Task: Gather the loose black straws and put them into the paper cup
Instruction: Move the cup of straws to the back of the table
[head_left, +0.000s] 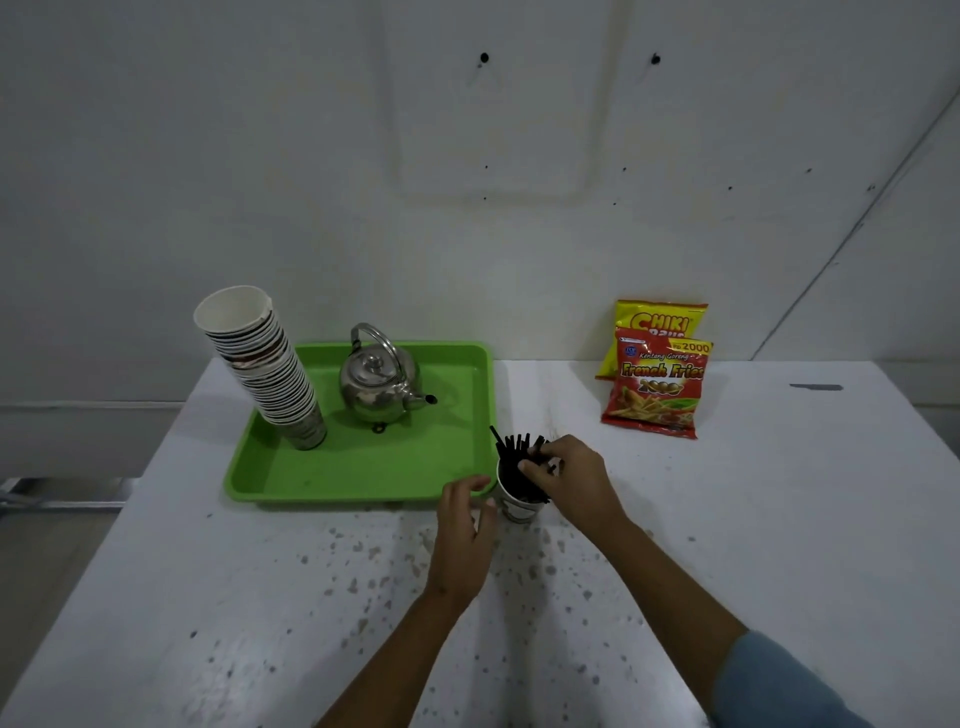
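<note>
Straws going into cup.
My right hand (566, 480) pinches the black straws (511, 457) (light, springy) mid-length; left hand (462, 525), loosely curled, steadies the tippy paper cup (519, 509).

Black straws (511, 457) stand bunched, leaning slightly left, in the upright white paper cup (518, 506) just beside the tray's corner.

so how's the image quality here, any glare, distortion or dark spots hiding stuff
Head view: dim, flat light with corners darkening; wide-angle bending shows in the slanted table edges. The kettle carries bright reflections. The black straws merge into one dark mass inside the paper cup, so counting them fails. The right hand and left hand look slightly soft.
</note>
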